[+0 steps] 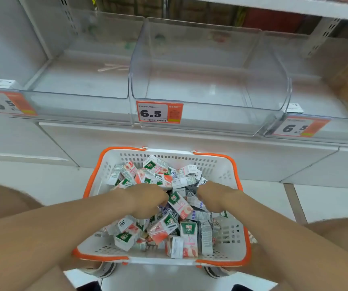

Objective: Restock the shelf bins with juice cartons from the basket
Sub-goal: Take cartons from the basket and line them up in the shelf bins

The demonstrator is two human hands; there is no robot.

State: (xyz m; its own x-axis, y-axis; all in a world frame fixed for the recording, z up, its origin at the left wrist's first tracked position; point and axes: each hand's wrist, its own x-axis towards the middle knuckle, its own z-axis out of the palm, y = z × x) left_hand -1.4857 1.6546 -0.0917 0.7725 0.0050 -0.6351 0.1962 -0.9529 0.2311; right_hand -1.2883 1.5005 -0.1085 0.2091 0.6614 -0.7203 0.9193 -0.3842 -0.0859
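Observation:
A white basket with an orange rim (97,177) stands on the floor in front of me, heaped with several small white, green and pink juice cartons (186,233). Both my hands reach down into the pile. My left hand (146,199) has its fingers curled down among the cartons in the middle, and my right hand (213,198) does the same just to the right. The fingertips of both are buried, so I cannot tell what either holds. Above, a clear plastic shelf bin (211,122) sits straight ahead with nothing in it.
Another clear bin (74,97) stands to the left and a third (320,114) to the right. Orange price tags reading 6.5 (159,112) hang on the bin fronts. A white shelf base runs below the bins. My shoes show under the basket's near edge.

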